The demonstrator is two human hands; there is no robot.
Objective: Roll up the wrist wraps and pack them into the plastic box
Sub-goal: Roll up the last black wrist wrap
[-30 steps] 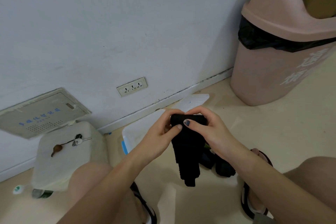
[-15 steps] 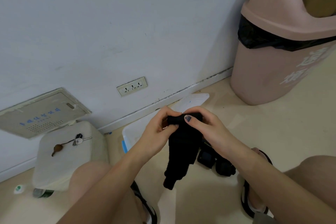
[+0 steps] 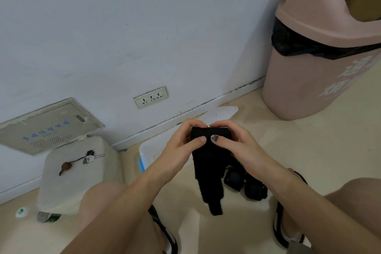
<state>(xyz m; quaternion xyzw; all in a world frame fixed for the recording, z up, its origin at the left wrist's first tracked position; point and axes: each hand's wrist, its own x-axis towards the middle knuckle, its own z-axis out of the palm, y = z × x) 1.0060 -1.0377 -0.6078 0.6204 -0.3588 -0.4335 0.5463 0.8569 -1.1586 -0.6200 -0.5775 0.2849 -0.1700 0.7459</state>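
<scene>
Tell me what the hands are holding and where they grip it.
Both the left hand and the right hand pinch a black wrist wrap at its rolled top end; its loose tail hangs down free.

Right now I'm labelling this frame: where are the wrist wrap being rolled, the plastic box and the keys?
wrist wrap (image 3: 208, 163): head view, hanging strip.
plastic box (image 3: 149, 150): head view, white near rim.
keys (image 3: 89, 156): head view, key bunch.

The wrist wrap (image 3: 208, 163) is matt black cloth, the plastic box (image 3: 148, 150) translucent and smooth.
</scene>
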